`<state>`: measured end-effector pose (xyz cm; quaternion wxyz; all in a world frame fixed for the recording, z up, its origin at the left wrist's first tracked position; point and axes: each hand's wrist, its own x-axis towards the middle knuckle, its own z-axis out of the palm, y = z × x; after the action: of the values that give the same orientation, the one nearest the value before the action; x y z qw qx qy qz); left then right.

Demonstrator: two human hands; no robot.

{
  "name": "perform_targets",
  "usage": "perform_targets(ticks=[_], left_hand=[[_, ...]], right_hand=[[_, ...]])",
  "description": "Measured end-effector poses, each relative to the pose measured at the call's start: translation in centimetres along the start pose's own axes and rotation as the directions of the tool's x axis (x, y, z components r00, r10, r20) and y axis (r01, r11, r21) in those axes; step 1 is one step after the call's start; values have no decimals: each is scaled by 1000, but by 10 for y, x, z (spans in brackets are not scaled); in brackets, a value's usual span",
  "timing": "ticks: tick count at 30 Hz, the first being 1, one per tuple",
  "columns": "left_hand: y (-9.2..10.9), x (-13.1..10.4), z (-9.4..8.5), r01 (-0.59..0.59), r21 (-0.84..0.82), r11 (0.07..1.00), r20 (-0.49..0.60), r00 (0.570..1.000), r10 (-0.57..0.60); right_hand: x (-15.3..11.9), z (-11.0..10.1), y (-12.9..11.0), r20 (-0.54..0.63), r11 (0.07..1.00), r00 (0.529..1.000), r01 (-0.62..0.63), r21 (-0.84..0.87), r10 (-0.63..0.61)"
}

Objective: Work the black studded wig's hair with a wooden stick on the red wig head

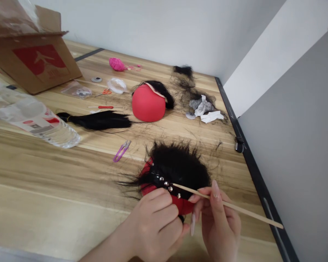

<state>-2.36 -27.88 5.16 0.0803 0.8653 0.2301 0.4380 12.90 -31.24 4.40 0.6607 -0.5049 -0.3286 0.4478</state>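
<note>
One red dome with black hair [180, 165] sits on the wood-grain tabletop [57, 196], at least four round silver studs [166, 183] along it. Right hand [221, 220] pinches one thin wooden stick [243, 210]; left hand [156, 222] has curled fingers, can't tell around what. One purple thread snips [121, 151] nearby.

Two hands [160, 222] [221, 222], two red forms [148, 103] [186, 207], one stick [235, 207], one bottle [43, 122]

Wood-grain tabletop [93, 167], bearing, roughly back to front: pink yarn ball [116, 64]; cardboard box [62, 74]; orange-handled scissors [107, 91]; red-handled tool [105, 107]; red dome [148, 103] part-covered with hair; crumpled grey-and-white scraps [203, 106]; tied black hair bundle [104, 120]; plastic bottle [41, 120]; purple snips [122, 150]; foremost, base hidden, studded form [179, 165] covered with black hair.
</note>
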Motion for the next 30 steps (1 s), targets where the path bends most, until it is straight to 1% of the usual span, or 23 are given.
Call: perform_targets(ticks=[4, 8, 12, 24, 28, 30], left_hand=[[1, 0, -2, 14, 3, 1000, 28, 1000, -14], [2, 0, -3, 19, 10, 1000, 19, 1000, -19], [2, 0, -3, 22, -2, 1000, 19, 1000, -22], [2, 2, -1, 6, 24, 1000, 19, 1000, -6], [3, 0, -1, 7, 34, 999, 40, 999, -8], [3, 1, -1, 7, 46, 999, 50, 999, -9]], right_hand=[[-2, -2, 2, -5, 999, 999, -45, -3, 45], [-4, -3, 3, -25, 1000, 999, -24, -21, 23], [-5, -2, 3, -44, 999, 998, -34, -4, 34], [-4, -2, 3, -16, 998, 998, -52, 44, 53], [-3, -3, 3, 15, 994, 997, -82, 73, 82], [-2, -3, 2, 13, 992, 995, -97, 77, 96]])
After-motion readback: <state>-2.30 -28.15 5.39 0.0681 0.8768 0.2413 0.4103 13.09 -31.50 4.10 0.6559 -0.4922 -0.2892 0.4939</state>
